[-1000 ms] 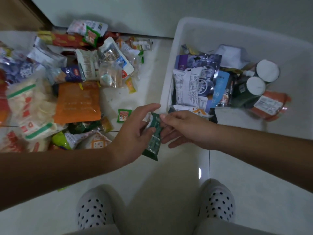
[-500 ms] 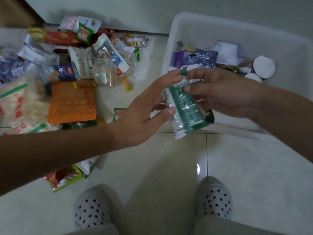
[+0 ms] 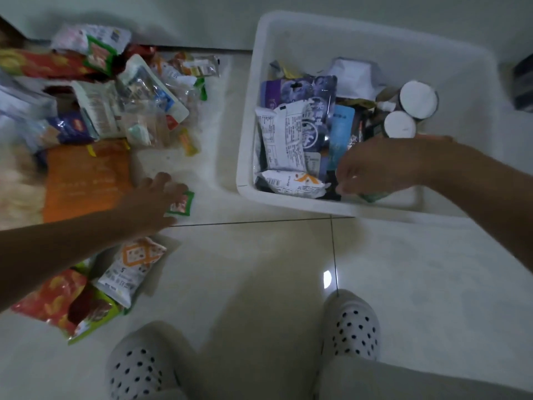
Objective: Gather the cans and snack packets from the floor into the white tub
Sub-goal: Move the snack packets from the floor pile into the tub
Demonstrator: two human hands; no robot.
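The white tub (image 3: 245, 180) stands on the floor at the right, holding snack packets and two white-topped cans (image 3: 418, 99). My right hand (image 3: 377, 168) is low inside the tub near its front wall, fingers curled down around a green packet (image 3: 373, 196); only the packet's lower edge shows under the hand. My left hand (image 3: 153, 200) reaches over the floor with fingers spread, its fingertips on a small green-edged packet (image 3: 181, 204) beside a large orange pouch (image 3: 83, 177).
A heap of snack packets (image 3: 115, 96) covers the floor at the left, up to the wall. An orange-and-white packet (image 3: 129, 269) and red and green packets (image 3: 57, 301) lie under my left forearm. My two spotted slippers (image 3: 352, 327) stand on the tiles below.
My left hand has let go of the green packet and swung left and down to the small packet on the floor. My right hand has carried the green packet down into the tub.
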